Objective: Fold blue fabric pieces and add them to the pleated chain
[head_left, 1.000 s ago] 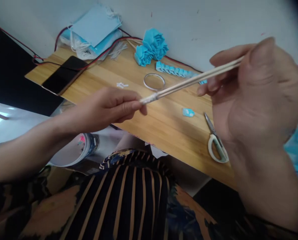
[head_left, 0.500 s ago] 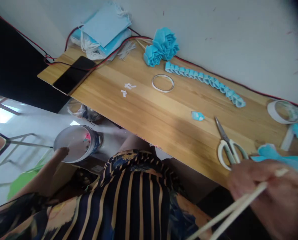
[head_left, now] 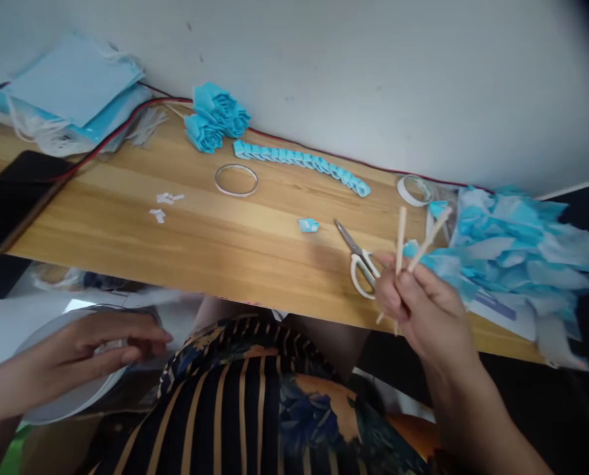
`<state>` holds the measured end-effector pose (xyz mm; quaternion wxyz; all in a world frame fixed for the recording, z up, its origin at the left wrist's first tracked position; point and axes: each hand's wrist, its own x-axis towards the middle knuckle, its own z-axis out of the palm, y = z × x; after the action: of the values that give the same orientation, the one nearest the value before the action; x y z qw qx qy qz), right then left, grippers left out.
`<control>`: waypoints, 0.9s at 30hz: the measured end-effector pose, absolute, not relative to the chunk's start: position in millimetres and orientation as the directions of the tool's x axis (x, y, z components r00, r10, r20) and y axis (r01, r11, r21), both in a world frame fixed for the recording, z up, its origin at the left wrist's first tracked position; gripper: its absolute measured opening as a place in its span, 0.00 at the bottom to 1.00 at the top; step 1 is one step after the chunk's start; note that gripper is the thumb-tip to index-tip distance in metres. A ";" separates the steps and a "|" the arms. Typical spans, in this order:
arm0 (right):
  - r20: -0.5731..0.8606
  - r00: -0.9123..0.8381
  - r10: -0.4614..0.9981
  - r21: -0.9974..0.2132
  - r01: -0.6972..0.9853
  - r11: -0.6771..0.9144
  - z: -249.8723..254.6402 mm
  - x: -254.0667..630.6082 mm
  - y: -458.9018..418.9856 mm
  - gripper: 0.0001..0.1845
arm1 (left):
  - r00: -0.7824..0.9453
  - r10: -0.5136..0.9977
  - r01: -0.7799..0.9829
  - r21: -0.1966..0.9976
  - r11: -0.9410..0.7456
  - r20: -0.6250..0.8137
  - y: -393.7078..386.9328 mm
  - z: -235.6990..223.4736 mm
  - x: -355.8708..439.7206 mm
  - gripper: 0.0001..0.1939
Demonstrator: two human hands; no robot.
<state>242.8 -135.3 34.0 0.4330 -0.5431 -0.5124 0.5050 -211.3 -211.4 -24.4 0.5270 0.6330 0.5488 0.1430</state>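
Observation:
Two pale wooden chopsticks [head_left: 401, 239] are gripped in my right hand [head_left: 430, 310], which is closed around them above the table's front edge. Their upper ends spread apart in a V. Just left of that hand lie scissors [head_left: 354, 248] with white handles, and a small folded light-blue piece [head_left: 309, 225] is beyond their tip. My left hand [head_left: 109, 346] is off the table, over a round bucket [head_left: 44, 414]; its fingers are loosely stretched and nothing shows in them.
A blue folded strip [head_left: 301, 158] and blue fabric roses [head_left: 215, 119] lie along the wall. Tape rolls [head_left: 236, 192], white scraps [head_left: 168, 198], a phone [head_left: 20, 191], a mask stack [head_left: 74, 79] and a blue-white fabric heap [head_left: 512, 244] are also on the table [head_left: 254, 264].
My view has turned to the right. My right hand has raised the chopsticks, tips now upward, over the table edge. My left hand has come up from the bucket, closer to me.

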 end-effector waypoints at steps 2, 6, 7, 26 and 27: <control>-0.034 -0.023 0.999 -0.954 0.297 -0.025 33.4 253.8 -114.8 0.12 | 0.431 0.836 0.501 0.861 0.093 -0.341 -178.3 0.2 -177.4 0.11; 0.078 -0.051 0.996 -0.817 0.568 0.093 39.7 264.8 -79.8 0.09 | 0.538 0.836 0.487 0.848 -0.209 -0.103 -88.0 18.6 -94.6 0.16; 0.104 -0.077 0.992 -0.766 0.630 0.129 42.3 265.5 -71.7 0.09 | 0.551 0.833 0.512 0.809 -0.288 -0.053 -65.4 16.3 -75.1 0.17; 0.147 -0.165 0.975 -0.765 0.606 0.218 4.0 255.8 1.8 0.10 | 0.575 0.811 0.689 0.599 -0.408 -0.109 39.3 -8.2 17.1 0.12; 0.109 -0.165 0.980 -0.801 0.570 0.185 5.0 254.8 0.9 0.12 | 0.571 0.814 0.645 0.672 -0.363 -0.109 37.7 -7.4 16.0 0.13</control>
<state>254.8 0.9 5.0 0.3282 -0.5566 -0.6963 0.3125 16.0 37.7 -7.4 0.3451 0.8164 0.4468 0.1218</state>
